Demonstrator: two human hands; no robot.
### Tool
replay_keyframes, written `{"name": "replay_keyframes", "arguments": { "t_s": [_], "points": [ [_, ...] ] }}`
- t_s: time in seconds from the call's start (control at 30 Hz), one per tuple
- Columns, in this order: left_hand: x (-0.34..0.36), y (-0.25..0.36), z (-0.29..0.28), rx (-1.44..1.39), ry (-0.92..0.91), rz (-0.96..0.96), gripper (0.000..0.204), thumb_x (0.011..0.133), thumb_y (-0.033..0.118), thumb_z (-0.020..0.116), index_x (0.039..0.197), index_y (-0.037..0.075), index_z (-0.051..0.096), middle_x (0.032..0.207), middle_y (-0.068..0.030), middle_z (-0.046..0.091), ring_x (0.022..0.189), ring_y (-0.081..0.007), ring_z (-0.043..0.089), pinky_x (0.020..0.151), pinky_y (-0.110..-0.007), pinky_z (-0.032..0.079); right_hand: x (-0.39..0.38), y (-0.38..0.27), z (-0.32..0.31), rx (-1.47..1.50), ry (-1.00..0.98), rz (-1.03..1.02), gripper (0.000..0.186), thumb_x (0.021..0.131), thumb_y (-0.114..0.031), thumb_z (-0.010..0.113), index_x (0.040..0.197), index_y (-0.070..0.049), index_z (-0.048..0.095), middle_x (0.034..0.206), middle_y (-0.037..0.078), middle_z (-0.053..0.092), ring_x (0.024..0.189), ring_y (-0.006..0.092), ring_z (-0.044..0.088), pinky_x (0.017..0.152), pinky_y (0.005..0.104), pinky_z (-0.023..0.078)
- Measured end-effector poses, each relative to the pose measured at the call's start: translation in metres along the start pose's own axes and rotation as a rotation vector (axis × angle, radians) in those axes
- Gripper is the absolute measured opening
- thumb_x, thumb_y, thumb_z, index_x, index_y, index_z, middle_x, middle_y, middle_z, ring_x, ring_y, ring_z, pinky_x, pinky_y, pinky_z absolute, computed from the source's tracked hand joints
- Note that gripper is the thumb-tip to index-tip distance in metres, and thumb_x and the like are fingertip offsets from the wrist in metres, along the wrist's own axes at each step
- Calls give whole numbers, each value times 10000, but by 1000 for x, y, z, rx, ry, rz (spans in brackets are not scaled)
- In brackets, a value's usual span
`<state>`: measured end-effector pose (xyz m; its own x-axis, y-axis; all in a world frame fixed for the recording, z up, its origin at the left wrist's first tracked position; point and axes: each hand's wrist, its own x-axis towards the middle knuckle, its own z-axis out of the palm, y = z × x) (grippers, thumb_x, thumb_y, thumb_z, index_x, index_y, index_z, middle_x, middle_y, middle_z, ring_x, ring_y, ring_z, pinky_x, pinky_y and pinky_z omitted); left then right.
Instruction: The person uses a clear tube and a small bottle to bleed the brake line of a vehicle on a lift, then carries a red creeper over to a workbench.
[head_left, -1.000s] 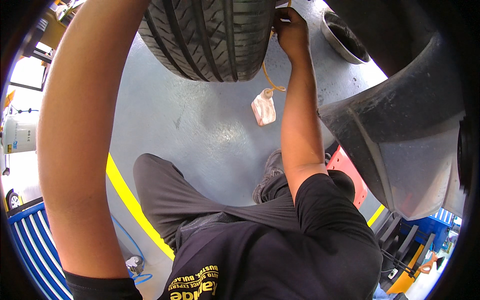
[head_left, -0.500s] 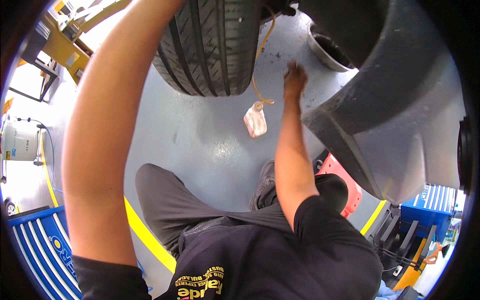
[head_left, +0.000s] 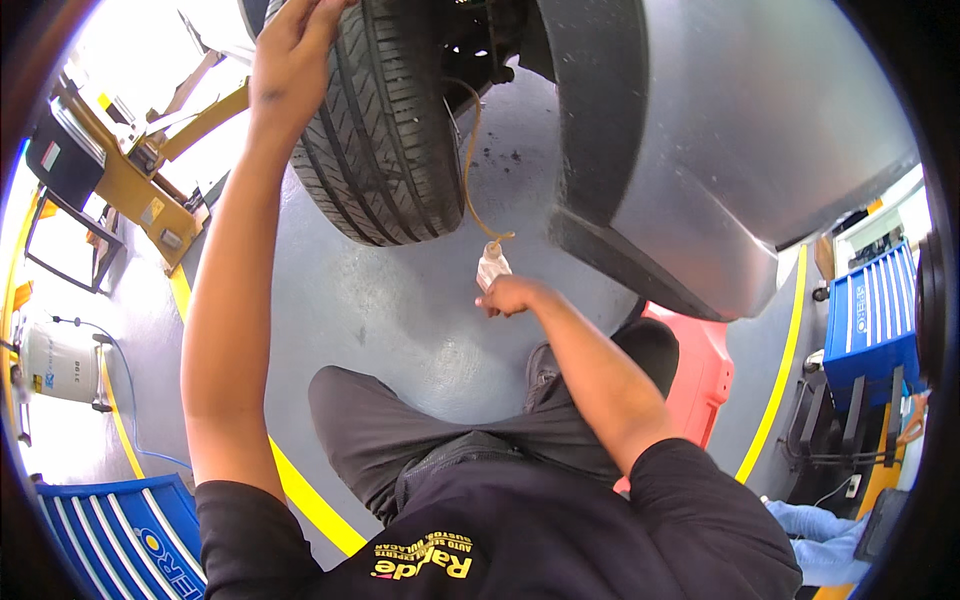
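Left hand (head_left: 290, 65): at tire (head_left: 385, 150) (partly cropped) | right hand (head_left: 508, 295): at 1 bottle (head_left: 491, 267) | grips: can't tell

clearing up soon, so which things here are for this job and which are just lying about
Likely this job:
tyre, at the left hand
yellowish tube
bottle, at the right hand

Likely lying about:
two blue drawer cabinets
whitish container

Whitish btl (head_left: 491, 268), yellowish hose (head_left: 468, 180) at top, nr blk treaded tyre (head_left: 385, 140)
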<state>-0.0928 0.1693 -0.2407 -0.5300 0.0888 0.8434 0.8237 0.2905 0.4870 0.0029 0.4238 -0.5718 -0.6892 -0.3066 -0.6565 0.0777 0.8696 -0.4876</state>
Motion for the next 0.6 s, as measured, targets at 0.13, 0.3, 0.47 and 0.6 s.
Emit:
{"name": "replay_keyframes", "arguments": {
  "t_s": [0.13, 0.3, 0.47, 0.6],
  "points": [
    [-69, 26, -25, 6, -368, -376, 269, 954, 289, 578, 1047, 52, 662, 877, -2, 570, 773, -95, 488, 707, -253, 413, -37, -13, -20, -389, -29, -50, 368, 922, -393, 591, 898, -54, 732, 937, 91, 729, 889, 286, 665, 792, 417, 502],
    [-179, -13, -27, -182, -1114, -767, 220, 873, 192, 685, 1009, 31, 620, 956, -43, 637, 884, -137, 584, 816, -295, 462, -74, -19, -16, -504, -44, -176, 311, 878, -318, 649, 997, -38, 715, 984, 137, 714, 951, 323, 661, 818, 438, 508],
    [-289, -89, 24, 18, -1333, -907, 286, 811, 136, 717, 1066, 31, 641, 961, -76, 665, 885, -170, 630, 803, -325, 495, -68, -51, 3, -644, -207, -162, 320, 863, -281, 665, 1068, -36, 686, 1017, 158, 700, 976, 340, 660, 841, 454, 515],
    [-403, -163, 74, -188, -1114, -1237, 326, 781, 110, 717, 1084, 8, 656, 932, -92, 685, 777, -186, 654, 727, -341, 525, -108, -90, 16, -458, -80, -370, 353, 870, -272, 663, 1136, -44, 618, 1067, 140, 650, 1023, 330, 630, 851, 460, 507]
  ]
}}
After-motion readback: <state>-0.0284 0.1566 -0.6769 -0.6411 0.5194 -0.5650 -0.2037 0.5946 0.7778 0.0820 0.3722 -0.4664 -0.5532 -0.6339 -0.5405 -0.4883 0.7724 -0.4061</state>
